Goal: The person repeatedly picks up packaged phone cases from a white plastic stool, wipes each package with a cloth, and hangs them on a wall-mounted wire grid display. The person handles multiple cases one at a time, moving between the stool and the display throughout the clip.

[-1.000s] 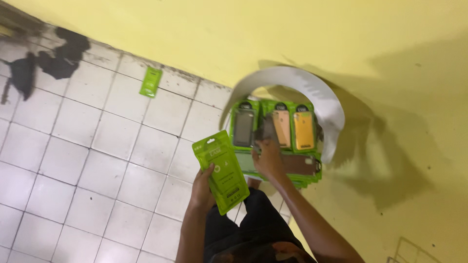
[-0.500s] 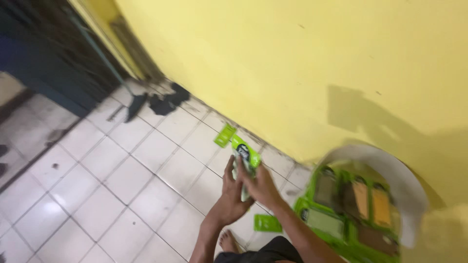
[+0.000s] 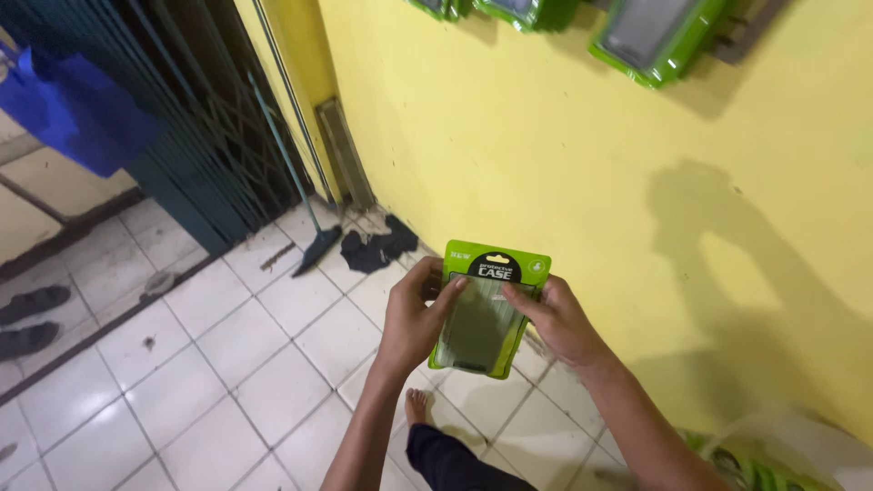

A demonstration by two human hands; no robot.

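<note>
A yellow wall (image 3: 564, 155) rises beside a white tiled floor (image 3: 209, 364). More green packs (image 3: 650, 41) hang high on it. Left hand (image 3: 414, 318) and right hand (image 3: 555, 318) both grip a green pack (image 3: 486, 314), held upright above the floor.

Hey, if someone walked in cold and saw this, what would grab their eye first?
Most likely the green phone-case package, held up at the centre between the left hand and the right hand. Behind it stands the bright yellow wall, with more green packages hanging along its top edge. On the left, a broom leans by a dark folding gate, over the white tiled floor.
</note>
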